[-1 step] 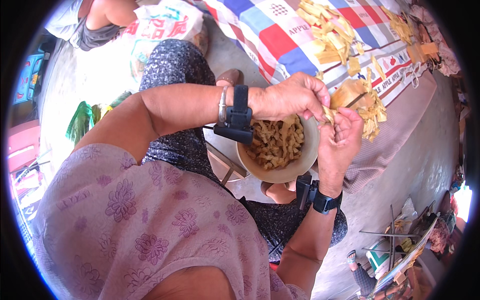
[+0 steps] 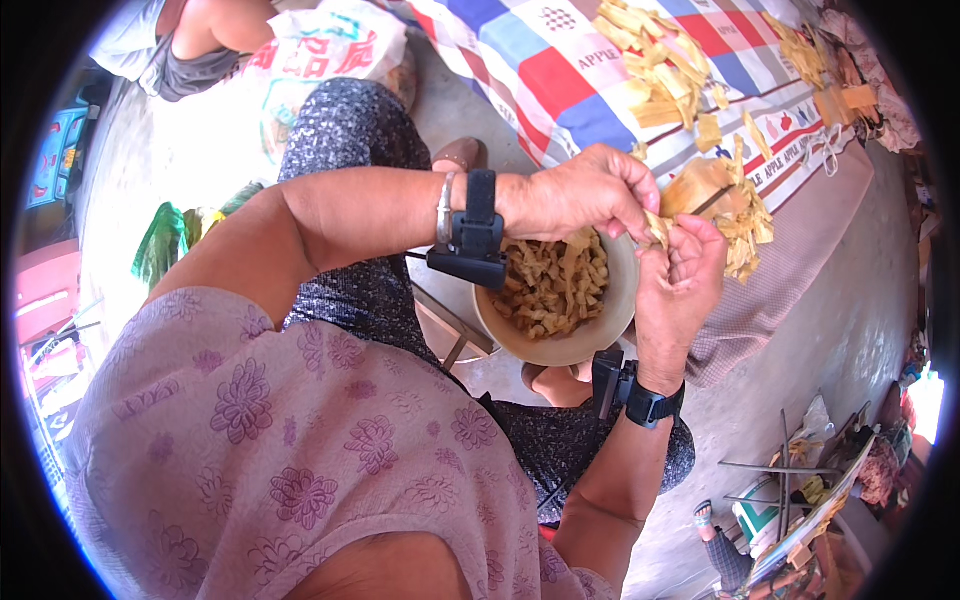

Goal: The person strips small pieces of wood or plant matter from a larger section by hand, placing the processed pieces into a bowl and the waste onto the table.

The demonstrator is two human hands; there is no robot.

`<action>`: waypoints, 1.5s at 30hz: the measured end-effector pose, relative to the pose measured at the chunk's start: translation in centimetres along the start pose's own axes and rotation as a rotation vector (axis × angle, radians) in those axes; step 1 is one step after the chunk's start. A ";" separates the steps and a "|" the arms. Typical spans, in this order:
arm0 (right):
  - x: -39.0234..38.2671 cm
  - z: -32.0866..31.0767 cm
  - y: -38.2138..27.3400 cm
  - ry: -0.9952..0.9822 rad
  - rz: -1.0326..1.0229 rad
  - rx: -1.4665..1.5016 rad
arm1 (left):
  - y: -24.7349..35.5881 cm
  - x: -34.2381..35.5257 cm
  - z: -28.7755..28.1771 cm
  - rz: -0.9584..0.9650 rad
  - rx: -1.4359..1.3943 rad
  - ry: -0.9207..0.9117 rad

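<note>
Above the far right rim of a cream bowl, my two hands meet with their fingertips pinched. Between them is a small pale-yellow strip, soft and fibrous-looking. My left hand grips one end of it, and my right hand has the other. Many short, curled yellow-brown strips lie in the bowl, partly hidden by my left wrist. Just beyond my fingers, a broad yellowish-brown slab rests beside a heap of longer yellow strips.
More yellow strips lie on a checked red, white and blue cloth at the far side. A printed plastic bag stands beyond my left knee. Rods and clutter are at the lower right. Another person's leg shows at upper left.
</note>
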State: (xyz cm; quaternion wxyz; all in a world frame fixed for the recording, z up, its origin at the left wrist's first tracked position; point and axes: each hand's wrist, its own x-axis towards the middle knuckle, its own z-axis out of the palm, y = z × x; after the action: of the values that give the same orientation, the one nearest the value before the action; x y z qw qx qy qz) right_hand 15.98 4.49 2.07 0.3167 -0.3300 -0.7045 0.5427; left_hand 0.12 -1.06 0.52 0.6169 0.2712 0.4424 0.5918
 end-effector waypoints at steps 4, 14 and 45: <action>0.1 -0.1 0.3 -0.021 0.006 0.070 | -0.4 0.2 -0.3 0.007 -0.036 -0.045; 0.3 -1.1 -0.3 -0.074 0.099 0.036 | -1.7 0.6 -0.8 -0.028 -0.195 -0.087; -1.9 -2.8 -2.3 0.001 0.196 0.298 | 1.4 -1.9 -0.9 0.177 0.119 -0.292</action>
State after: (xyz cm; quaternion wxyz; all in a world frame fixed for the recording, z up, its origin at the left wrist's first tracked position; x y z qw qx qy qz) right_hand 19.09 4.04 4.76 0.3082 -0.3468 -0.5807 0.6691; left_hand -1.20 -2.86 1.75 0.6031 0.4281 0.3567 0.5708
